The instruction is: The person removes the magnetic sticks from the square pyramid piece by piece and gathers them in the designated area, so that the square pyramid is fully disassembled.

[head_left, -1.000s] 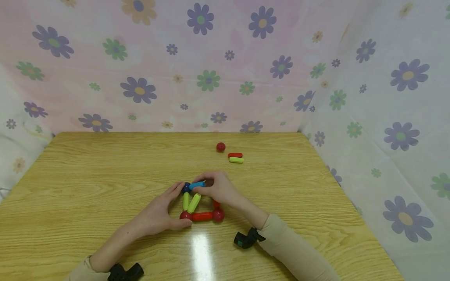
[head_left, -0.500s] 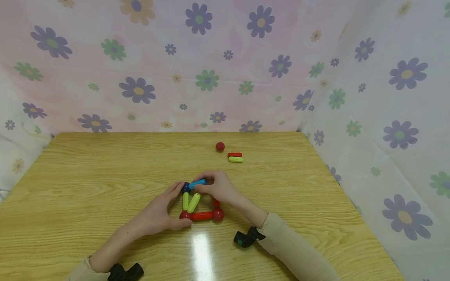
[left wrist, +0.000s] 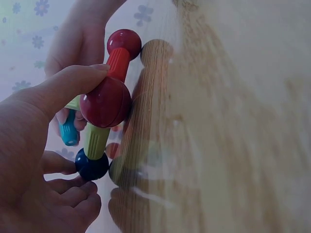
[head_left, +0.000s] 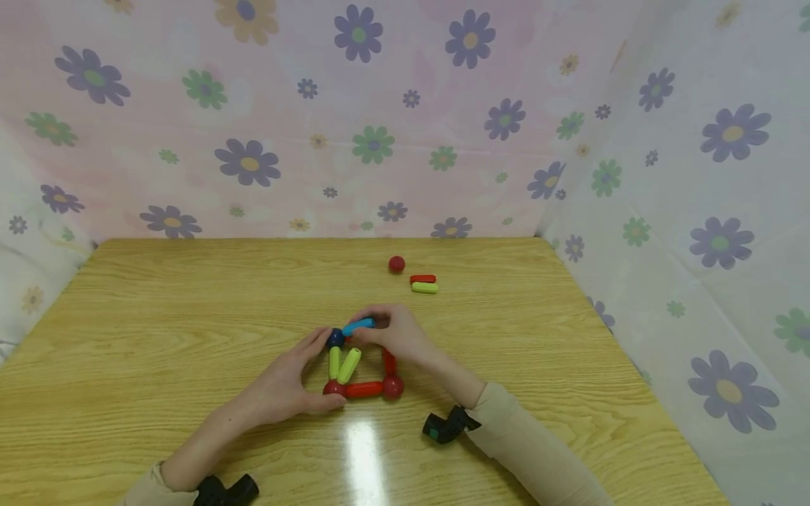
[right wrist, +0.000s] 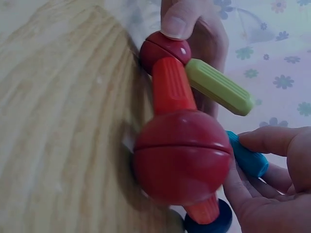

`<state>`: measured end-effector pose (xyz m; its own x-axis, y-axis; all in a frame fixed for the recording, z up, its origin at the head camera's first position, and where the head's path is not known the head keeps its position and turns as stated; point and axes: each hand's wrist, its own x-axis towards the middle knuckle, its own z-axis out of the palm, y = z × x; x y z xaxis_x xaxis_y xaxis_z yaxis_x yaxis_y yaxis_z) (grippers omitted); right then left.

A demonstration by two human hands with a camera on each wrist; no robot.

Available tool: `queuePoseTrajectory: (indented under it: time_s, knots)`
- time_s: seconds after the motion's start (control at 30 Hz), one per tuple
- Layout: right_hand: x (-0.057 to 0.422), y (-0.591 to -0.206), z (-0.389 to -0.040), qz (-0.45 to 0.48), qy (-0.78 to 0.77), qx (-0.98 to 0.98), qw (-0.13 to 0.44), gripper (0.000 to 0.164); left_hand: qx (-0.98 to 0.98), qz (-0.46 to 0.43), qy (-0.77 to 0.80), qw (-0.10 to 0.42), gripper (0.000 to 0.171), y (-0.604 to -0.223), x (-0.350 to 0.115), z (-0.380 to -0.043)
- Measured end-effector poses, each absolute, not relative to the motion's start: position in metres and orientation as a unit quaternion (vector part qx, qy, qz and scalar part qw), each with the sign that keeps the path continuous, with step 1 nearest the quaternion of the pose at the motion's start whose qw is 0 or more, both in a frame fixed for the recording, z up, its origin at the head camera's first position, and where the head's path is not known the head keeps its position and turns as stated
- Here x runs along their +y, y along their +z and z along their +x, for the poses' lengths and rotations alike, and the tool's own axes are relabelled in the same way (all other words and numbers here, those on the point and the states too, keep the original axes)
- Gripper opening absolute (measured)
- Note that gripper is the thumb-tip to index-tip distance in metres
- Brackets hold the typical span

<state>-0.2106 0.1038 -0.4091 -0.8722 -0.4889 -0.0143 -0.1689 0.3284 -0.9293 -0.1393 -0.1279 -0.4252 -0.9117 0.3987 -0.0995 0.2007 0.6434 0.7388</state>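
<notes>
A ball-and-stick frame of magnetic building rods lies on the table: a red ball (head_left: 393,386), a red rod (head_left: 365,389), a second red ball (left wrist: 106,102), a yellow-green rod (head_left: 335,363) and a dark blue ball (head_left: 336,339). Another yellow-green rod (right wrist: 219,86) slants upward from the left red ball. My left hand (head_left: 278,383) spans the frame's left side, thumb on that red ball, fingers at the dark blue ball. My right hand (head_left: 395,336) pinches a light blue rod (head_left: 358,326) close over the far side. It hides the far right corner in the head view, where another dark blue ball (right wrist: 211,221) sits.
Toward the back of the table (head_left: 190,295) lie a loose red ball (head_left: 396,264), a red rod (head_left: 422,279) and a yellow-green rod (head_left: 425,287). A flowered cloth (head_left: 418,176) hangs behind the table and along the right side.
The light blue rod in my right hand has shifted slightly right and away from the left dark blue ball, its tilt changing a little. My left hand and the frame hold still.
</notes>
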Motion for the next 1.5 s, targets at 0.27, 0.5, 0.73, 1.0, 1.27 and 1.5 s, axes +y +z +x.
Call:
queuePoseTrajectory:
  time_s: [0.27, 0.5, 0.73, 1.0, 1.27, 1.5]
  knots:
    - [0.115, -0.398, -0.216, -0.194, -0.562, 0.794, 0.13, 0.025, 0.899, 0.16, 0.385, 0.133, 0.116, -0.424, -0.128, -0.14]
    - [0.126, -0.392, -0.224, -0.173, -0.602, 0.768, 0.128, 0.026, 0.9, 0.158, 0.385, 0.134, 0.116, -0.423, -0.126, -0.139]
    - [0.147, -0.385, -0.236, -0.181, -0.587, 0.785, 0.078, 0.028, 0.899, 0.154, 0.387, 0.139, 0.117, -0.424, -0.125, -0.139]
    - [0.175, -0.386, -0.248, -0.14, -0.603, 0.785, 0.038, 0.031, 0.903, 0.154, 0.378, 0.131, 0.116, -0.422, -0.125, -0.138]
    - [0.203, -0.389, -0.258, -0.076, -0.586, 0.807, 0.027, 0.038, 0.904, 0.163, 0.376, 0.124, 0.116, -0.423, -0.126, -0.138]
    - [0.216, -0.395, -0.265, -0.07, -0.59, 0.803, 0.043, 0.04, 0.903, 0.157, 0.379, 0.13, 0.116, -0.422, -0.126, -0.138]
